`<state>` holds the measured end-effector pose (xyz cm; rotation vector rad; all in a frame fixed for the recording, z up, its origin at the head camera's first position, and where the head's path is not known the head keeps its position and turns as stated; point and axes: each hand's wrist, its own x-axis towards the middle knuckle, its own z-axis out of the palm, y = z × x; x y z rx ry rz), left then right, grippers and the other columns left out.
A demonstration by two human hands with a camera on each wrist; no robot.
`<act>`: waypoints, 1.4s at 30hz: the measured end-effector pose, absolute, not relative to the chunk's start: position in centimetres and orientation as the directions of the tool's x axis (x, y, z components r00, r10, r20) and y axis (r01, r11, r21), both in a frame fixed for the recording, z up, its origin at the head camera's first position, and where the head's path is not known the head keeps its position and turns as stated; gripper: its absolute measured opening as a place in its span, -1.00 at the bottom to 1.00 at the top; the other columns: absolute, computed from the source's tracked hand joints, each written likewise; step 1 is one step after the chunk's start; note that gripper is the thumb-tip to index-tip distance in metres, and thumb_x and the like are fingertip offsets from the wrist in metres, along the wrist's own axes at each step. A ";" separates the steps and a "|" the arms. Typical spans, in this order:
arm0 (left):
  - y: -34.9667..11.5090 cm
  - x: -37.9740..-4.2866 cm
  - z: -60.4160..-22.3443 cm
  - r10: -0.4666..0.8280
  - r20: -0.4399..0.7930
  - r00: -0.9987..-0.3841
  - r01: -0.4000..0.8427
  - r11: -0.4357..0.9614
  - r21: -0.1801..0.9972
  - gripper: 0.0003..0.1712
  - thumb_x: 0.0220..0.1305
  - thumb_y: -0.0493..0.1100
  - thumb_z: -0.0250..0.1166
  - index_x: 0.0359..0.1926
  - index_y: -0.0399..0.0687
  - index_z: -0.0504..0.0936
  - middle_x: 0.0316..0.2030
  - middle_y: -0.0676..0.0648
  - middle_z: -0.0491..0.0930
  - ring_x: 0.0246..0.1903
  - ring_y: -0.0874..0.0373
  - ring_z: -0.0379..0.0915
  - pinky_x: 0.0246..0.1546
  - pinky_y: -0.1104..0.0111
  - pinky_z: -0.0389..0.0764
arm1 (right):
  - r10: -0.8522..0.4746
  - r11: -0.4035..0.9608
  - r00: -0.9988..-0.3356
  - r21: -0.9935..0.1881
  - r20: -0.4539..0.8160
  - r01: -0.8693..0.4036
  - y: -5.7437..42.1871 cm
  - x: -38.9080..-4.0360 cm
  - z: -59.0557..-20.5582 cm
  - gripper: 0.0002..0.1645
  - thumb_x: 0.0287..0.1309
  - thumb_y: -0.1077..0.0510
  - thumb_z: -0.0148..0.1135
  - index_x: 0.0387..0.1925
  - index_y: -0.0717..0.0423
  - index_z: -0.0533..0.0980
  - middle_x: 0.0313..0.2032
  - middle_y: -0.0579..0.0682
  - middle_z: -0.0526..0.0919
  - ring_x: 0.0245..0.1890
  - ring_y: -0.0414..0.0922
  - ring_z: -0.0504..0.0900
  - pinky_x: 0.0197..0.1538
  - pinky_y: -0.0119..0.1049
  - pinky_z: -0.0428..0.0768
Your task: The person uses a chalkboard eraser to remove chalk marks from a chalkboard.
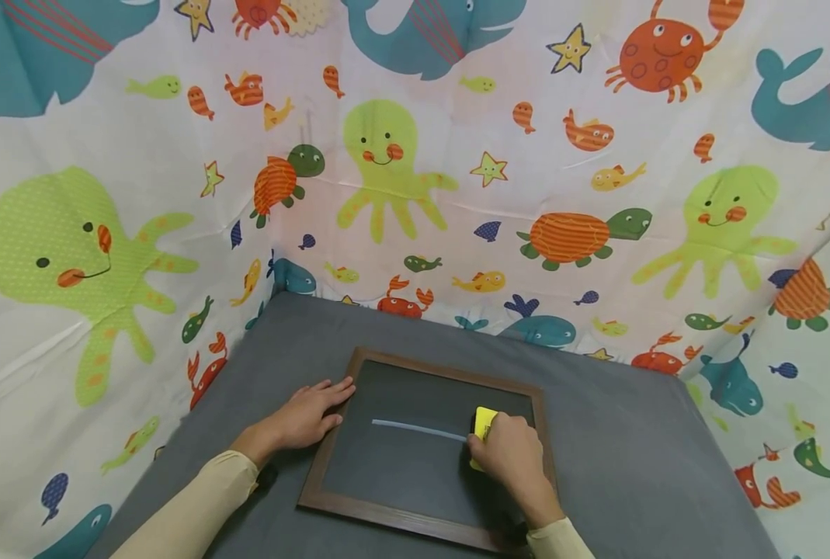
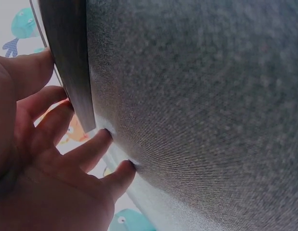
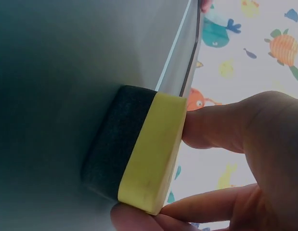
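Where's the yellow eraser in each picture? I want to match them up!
Head: right of centre, in the lower half, held on the board by the right hand.
Left wrist: it's not in this one.
Right wrist: near the middle, a bit low, the eraser with its dark side towards the board.
Shared landmark: the sea-animal cloth shows in all three.

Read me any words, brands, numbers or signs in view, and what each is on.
No readable text in any view.
Yellow-and-black eraser: dark mark on the yellow part, too small to read.
Framed blackboard: one pale line, no letters or numbers.
Sea-animal-print fabric: pictures only.
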<state>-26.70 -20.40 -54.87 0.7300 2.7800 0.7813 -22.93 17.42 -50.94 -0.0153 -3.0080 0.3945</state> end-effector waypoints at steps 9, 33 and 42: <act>-20.3 -26.7 -54.9 0.498 -0.021 -0.867 0.414 0.743 0.527 -0.28 0.64 -0.19 0.27 0.69 -0.14 0.31 0.71 -0.19 0.18 0.65 -0.48 0.08 0.53 -0.52 0.07 | 0.009 0.960 -0.993 -0.278 0.116 -0.024 14.9 -22.9 -51.1 -0.53 0.17 -0.05 0.49 -0.62 0.08 0.45 -0.67 -0.01 0.45 -0.71 -0.07 0.44 -0.65 -0.23 0.41; -20.3 -26.6 -54.9 0.493 -0.027 -0.870 0.404 0.741 0.536 -0.29 0.62 -0.21 0.30 0.67 -0.18 0.35 0.70 -0.18 0.21 0.64 -0.49 0.11 0.53 -0.52 0.08 | -0.042 0.957 -0.992 -0.279 0.123 -0.075 11.3 -23.1 -51.2 -0.55 0.19 -0.01 0.51 -0.59 0.10 0.46 -0.65 -0.01 0.44 -0.70 -0.09 0.44 -0.62 -0.24 0.45; -20.5 -26.7 -54.8 0.495 -0.019 -0.869 0.410 0.740 0.534 -0.29 0.62 -0.21 0.29 0.67 -0.17 0.34 0.71 -0.18 0.19 0.64 -0.49 0.10 0.54 -0.51 0.07 | -0.065 0.954 -0.990 -0.284 0.122 -0.098 10.2 -23.2 -51.1 -0.53 0.22 -0.01 0.49 -0.62 0.07 0.45 -0.66 -0.02 0.44 -0.71 -0.09 0.43 -0.63 -0.24 0.44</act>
